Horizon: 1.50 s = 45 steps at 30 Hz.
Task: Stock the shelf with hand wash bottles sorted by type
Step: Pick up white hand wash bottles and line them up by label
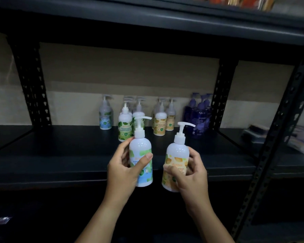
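We hold two pump bottles in front of the shelf (77,155) edge, neither set down yet. Left hand (124,170) is wrapped round the blue-label bottle (141,163), thumb across the label, fingers behind. Right hand (188,174) is curled round the lower half of the yellow-label bottle (175,160), which tilts slightly toward the left hand's bottle; the two are near but apart. Beyond both grips, at the back of the shelf, groups stand sorted: a lone blue-label bottle (105,114) beyond and left of the left grip, green-label bottles (125,124) straight beyond it, yellow-label bottles (161,122) beyond the gap between the grips, purple bottles (197,116) beyond and right of the right grip. Risks, as we judge: reaching past the green group to the blue spot could knock those bottles over with the wrist or pump spout; the low grip on the tilted yellow bottle could let it tip on set-down; in dim light, blue could land among green.
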Motion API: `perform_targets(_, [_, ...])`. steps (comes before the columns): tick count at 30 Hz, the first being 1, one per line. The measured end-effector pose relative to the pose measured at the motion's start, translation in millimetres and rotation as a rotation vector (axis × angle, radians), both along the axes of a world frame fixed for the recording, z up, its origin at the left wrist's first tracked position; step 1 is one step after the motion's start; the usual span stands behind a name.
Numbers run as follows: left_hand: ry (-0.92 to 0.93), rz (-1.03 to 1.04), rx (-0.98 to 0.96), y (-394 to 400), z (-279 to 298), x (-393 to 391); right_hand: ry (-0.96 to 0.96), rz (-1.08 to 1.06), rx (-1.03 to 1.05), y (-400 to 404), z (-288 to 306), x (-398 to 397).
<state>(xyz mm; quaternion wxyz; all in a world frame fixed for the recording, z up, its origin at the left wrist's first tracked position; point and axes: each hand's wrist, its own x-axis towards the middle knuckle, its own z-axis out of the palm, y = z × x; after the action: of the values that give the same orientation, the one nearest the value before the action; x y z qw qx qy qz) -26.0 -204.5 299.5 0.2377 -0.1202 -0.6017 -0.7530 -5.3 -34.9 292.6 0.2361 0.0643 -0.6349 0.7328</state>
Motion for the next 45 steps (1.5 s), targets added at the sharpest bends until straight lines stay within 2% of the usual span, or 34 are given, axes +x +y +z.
perform_targets(11, [0.005, 0.083, 0.057, 21.2, 15.4, -51.2, 0.016, -0.139, 0.260, 29.1, 8.4, -68.5])
perform_targets(19, [-0.007, 0.101, 0.071, 29.8, 10.8, -82.9, -0.103, -0.229, 0.479, 42.2, 12.3, -141.1])
perform_targets(26, [-0.023, 0.116, 0.182, 29.2, 5.7, -98.0, -0.161, -0.404, 0.611, 42.6, 5.2, -222.1])
perform_targets(35, [-0.020, 0.151, 0.252, 26.7, 6.3, -113.8, -0.143, -0.421, 0.602, 40.2, 7.0, -270.6])
perform_targets(45, [-0.035, 0.156, 0.274, 27.6, 5.7, -113.4, -0.164, -0.373, 0.534, 39.9, 6.0, -276.1])
